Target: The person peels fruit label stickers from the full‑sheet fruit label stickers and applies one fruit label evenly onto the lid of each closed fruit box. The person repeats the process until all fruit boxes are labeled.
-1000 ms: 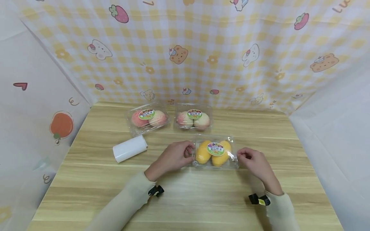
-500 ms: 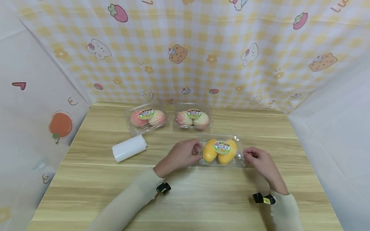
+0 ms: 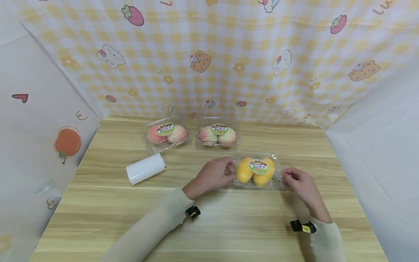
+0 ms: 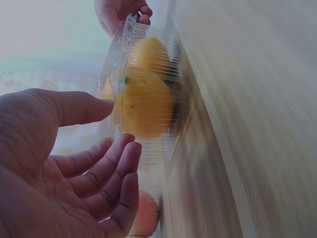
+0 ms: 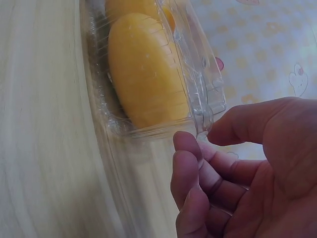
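A clear plastic fruit box [image 3: 276,160] with two yellow mangoes [image 3: 244,171] and a round label on its lid lies between my two hands. My left hand [image 3: 214,174] is at the box's left end, with thumb and fingers around the rim, as the left wrist view shows. At the opposite end my right hand [image 3: 302,185] pinches the front right corner of the rim between thumb and fingers. Behind it are two more clear boxes: the left box [image 3: 150,146] and the right box [image 3: 236,123], each holding two pink and cream peaches.
A white roll [image 3: 146,168] lies at the left of the wooden table [image 3: 229,225]. Along the table's back edge hangs a yellow checked curtain [image 3: 242,43]. White sheets line both sides.
Both hands have moved to the right together, and the box of mangoes has gone with them. The peach boxes and the white roll have stayed in place.
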A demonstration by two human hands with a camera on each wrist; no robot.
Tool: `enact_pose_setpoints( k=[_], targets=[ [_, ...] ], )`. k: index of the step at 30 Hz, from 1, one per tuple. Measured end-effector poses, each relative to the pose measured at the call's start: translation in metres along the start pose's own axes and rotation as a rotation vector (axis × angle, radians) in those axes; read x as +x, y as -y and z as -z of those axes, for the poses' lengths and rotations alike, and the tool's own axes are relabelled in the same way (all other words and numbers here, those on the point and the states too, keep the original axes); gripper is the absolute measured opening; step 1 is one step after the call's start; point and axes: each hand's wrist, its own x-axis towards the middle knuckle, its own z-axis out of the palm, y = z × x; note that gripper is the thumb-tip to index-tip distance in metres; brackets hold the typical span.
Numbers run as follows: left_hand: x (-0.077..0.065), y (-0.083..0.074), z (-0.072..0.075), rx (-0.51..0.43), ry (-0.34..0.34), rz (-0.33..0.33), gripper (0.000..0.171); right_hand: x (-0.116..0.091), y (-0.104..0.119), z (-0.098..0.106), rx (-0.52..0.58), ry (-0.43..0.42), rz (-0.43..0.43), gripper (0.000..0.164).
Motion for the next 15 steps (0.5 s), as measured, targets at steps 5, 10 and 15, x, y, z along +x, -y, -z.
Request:
enact_pose_setpoints(
  k=[5,10,15],
  targets=[
    [0.006,-0.002,-0.003,-0.011,0.009,0.015,0.034,0.001,-0.002,0.001,0.005,-0.022,-0.017,0.031],
    [0.014,-0.004,-0.005,-0.040,0.010,0.023,0.034,0.002,-0.004,0.003,0.013,-0.033,-0.035,0.033],
    [0.019,-0.002,-0.009,-0.083,-0.013,0.023,0.030,0.001,-0.005,0.003,0.030,-0.060,-0.077,0.033]
  ],
)
